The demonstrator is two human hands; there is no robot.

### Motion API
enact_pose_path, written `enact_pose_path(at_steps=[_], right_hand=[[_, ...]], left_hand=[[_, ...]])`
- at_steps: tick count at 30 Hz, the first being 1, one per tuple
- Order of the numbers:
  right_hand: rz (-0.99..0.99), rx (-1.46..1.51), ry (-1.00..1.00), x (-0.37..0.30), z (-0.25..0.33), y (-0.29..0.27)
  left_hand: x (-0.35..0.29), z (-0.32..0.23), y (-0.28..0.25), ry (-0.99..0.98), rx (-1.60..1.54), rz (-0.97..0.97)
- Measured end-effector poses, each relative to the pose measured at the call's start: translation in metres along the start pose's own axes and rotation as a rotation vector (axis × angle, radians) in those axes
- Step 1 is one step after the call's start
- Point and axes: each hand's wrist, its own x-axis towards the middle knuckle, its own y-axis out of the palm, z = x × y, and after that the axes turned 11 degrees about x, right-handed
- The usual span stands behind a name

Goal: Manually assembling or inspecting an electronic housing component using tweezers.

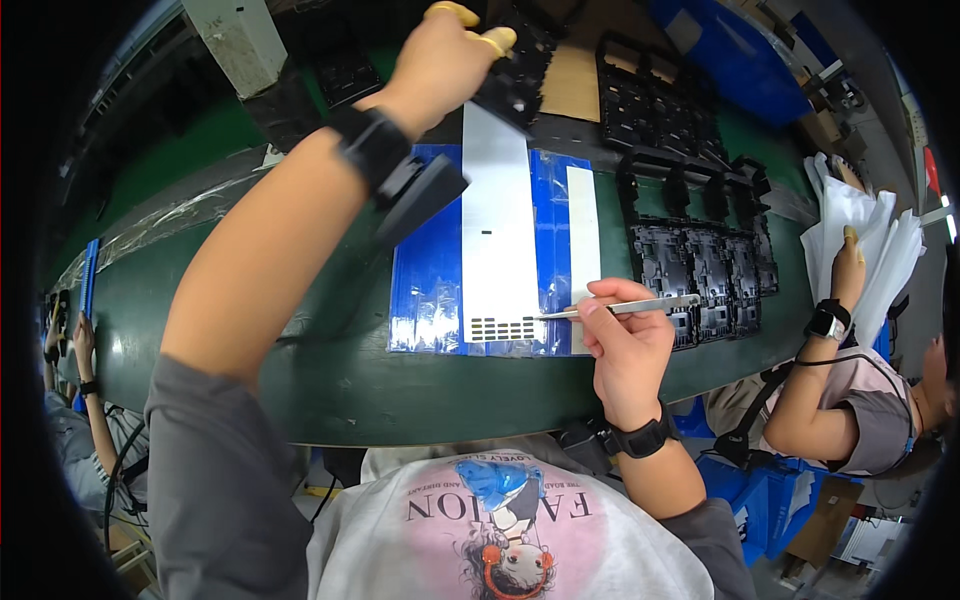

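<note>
My right hand (628, 340) pinches metal tweezers (650, 304) whose tips point left. They meet the right edge of a cluster of small black strips (503, 329) at the near end of a long white sheet (497, 220). That sheet lies on a blue plastic-covered board (425, 275), beside a narrower white strip (583, 230). My left hand (445, 60), with yellow finger covers, reaches far across the table. Its visible fingers are apart at the left edge of a black plastic frame (518, 75). Whether they touch it is hard to tell.
Several black plastic frames (690, 260) stand in rows on the green tabletop (350, 400), right of the board. Behind them is a blue bin (735, 55). A co-worker at the right holds white sheeting (870, 235); another person's hand (83, 340) shows at far left.
</note>
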Motion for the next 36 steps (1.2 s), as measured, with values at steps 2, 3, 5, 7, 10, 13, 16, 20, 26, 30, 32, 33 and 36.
enact_pose_path(at_steps=[2, 3, 5, 7, 10, 13, 16, 20, 26, 30, 32, 33, 36], right_hand=[[-0.020, -0.009, 0.014, 0.001, 0.001, -0.002], [-0.022, 0.011, 0.039, 0.003, 0.000, -0.004], [-0.032, 0.027, 0.058, 0.006, -0.001, -0.005], [-0.037, 0.019, 0.083, 0.006, -0.002, -0.003], [-0.052, -0.007, 0.095, 0.007, -0.004, 0.000], [-0.055, -0.002, 0.113, 0.007, -0.001, 0.002], [-0.043, 0.023, 0.112, 0.007, -0.003, -0.001], [-0.046, 0.019, 0.137, 0.008, -0.002, 0.000], [-0.073, -0.019, 0.110, 0.008, -0.002, 0.001], [0.022, 0.179, 0.141, 0.004, 0.005, -0.002], [0.115, 0.270, 0.101, -0.002, 0.013, 0.003], [0.117, 0.272, 0.107, -0.003, 0.018, 0.011], [0.150, 0.258, 0.088, -0.005, 0.024, 0.033]], left_hand=[[-0.028, -0.012, -0.030, -0.103, -0.333, 0.060], [-0.044, -0.020, -0.046, -0.201, -0.644, 0.248], [-0.070, -0.023, -0.067, -0.289, -0.809, 0.224], [-0.096, -0.014, -0.088, -0.365, -0.895, 0.091], [-0.126, -0.018, -0.101, -0.342, -0.990, 0.081], [-0.149, -0.023, -0.107, -0.389, -1.020, 0.042], [-0.163, -0.021, -0.103, -0.380, -1.036, 0.013], [-0.167, -0.032, -0.088, -0.388, -1.062, -0.002], [-0.167, -0.024, -0.061, -0.467, -1.023, 0.002], [-0.174, -0.021, -0.052, -0.506, -1.107, 0.063], [-0.174, -0.021, -0.051, -0.523, -1.170, 0.142], [-0.174, -0.022, -0.052, -0.526, -1.166, 0.137], [-0.175, -0.023, -0.054, -0.540, -1.256, 0.259]])
